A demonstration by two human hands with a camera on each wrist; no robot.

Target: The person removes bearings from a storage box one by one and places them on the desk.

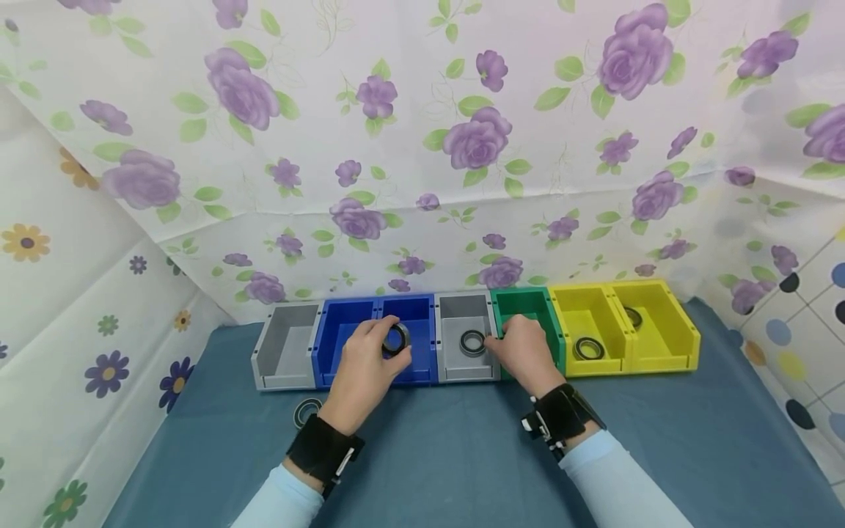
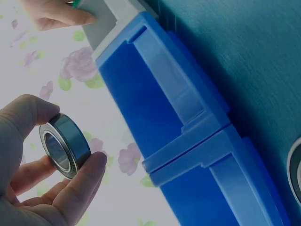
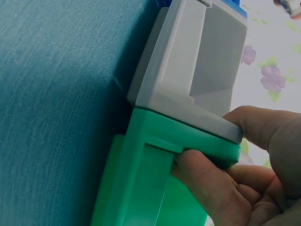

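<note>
My left hand (image 1: 365, 370) pinches a ball bearing (image 2: 77, 141) between thumb and fingers, tilted on edge, above the right-hand blue bin (image 1: 419, 363). In the left wrist view the bearing's steel outer ring and open bore show clearly. My right hand (image 1: 524, 352) grips the adjoining side walls of the middle grey bin (image 1: 462, 308) and the green bin (image 3: 188, 134). Its thumb lies on the grey side, and its fingers reach into the green bin. Another bearing (image 1: 464, 343) lies flat in the middle grey bin, left of this hand.
A loose bearing (image 1: 298, 415) lies on the blue-green tablecloth (image 1: 436, 462), partly behind my left wrist. The left yellow bin (image 1: 581, 304) holds a bearing (image 1: 590, 357); the right yellow bin (image 1: 656, 323) holds another (image 1: 637, 318). A grey bin (image 1: 293, 341) ends the row at left. Flowered cloth hangs behind.
</note>
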